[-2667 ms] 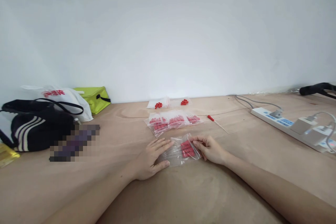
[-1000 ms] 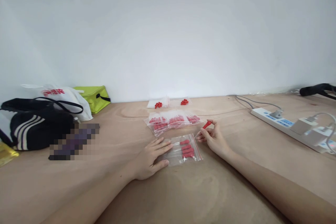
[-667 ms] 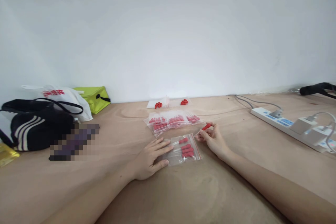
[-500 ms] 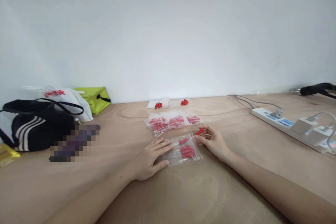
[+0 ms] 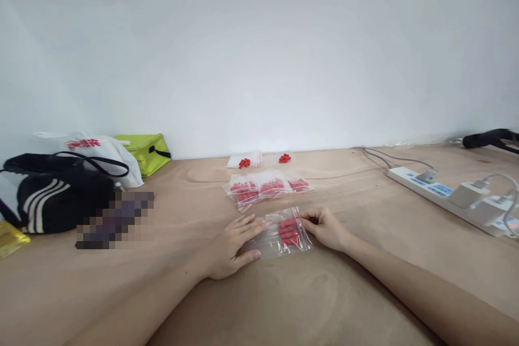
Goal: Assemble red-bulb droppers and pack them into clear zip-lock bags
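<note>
A clear zip bag (image 5: 267,249) lies flat on the table with several red pieces (image 5: 288,232) inside it. My left hand (image 5: 235,243) rests on the bag's left part, fingers spread, holding nothing. At the bag's right edge, by its opening, is my right hand (image 5: 324,227), its thumb and fingers pressed together. Whatever those fingertips grip is hidden at the edge of the bag. Beyond the bag, a row of filled zip bags (image 5: 271,186) holds more red pieces.
Near the wall, loose red pieces (image 5: 244,163) and more (image 5: 284,158) lie on zip bags. A power strip (image 5: 430,189) with plugs is at right. A black bag (image 5: 60,200), white bag (image 5: 121,165) and green bag (image 5: 148,154) stand at left.
My right hand has moved slightly down and left to the bag's edge. The red piece that showed in its fingers is out of sight there. My left hand has stayed in place.
</note>
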`<state>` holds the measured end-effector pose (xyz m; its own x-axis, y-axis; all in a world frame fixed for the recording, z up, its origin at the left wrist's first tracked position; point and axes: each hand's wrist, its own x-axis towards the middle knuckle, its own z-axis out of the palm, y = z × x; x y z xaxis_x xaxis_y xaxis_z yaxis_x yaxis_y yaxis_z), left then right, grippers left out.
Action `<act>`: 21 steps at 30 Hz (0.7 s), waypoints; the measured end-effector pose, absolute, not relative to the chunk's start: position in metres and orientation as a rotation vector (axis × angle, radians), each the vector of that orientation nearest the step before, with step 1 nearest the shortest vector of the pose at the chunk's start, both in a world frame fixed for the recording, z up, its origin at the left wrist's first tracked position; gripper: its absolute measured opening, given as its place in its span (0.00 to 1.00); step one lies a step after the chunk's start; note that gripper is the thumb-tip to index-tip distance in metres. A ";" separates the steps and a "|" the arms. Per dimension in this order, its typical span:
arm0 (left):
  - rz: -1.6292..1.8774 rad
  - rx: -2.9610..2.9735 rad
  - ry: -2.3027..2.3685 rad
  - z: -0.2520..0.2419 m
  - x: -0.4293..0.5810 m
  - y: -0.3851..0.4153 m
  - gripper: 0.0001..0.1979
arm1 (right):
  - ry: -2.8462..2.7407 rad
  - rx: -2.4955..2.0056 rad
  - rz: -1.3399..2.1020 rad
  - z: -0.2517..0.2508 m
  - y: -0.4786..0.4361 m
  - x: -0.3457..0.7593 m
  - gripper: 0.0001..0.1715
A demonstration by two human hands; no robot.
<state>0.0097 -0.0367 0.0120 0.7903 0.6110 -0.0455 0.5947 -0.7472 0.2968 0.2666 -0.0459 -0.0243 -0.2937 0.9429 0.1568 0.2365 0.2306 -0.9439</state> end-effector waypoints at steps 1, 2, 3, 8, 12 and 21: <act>0.078 2.692 0.904 0.012 0.010 -0.036 0.26 | -1.688 -1.139 1.067 -0.026 -0.045 0.267 0.18; 0.083 2.700 0.885 0.012 0.009 -0.036 0.26 | -1.679 -1.165 1.025 -0.029 -0.043 0.267 0.17; 0.091 2.708 0.867 0.011 0.009 -0.035 0.25 | -1.677 -1.185 0.989 -0.030 -0.043 0.267 0.15; 0.150 2.723 0.809 0.007 0.007 -0.033 0.22 | -1.761 -1.206 0.917 -0.033 -0.044 0.268 0.09; 0.175 2.718 0.809 0.007 0.008 -0.033 0.21 | -1.787 -1.159 0.961 -0.032 -0.044 0.269 0.11; 0.145 2.733 0.811 0.012 0.010 -0.036 0.21 | -1.836 -1.328 0.774 -0.028 -0.047 0.264 0.09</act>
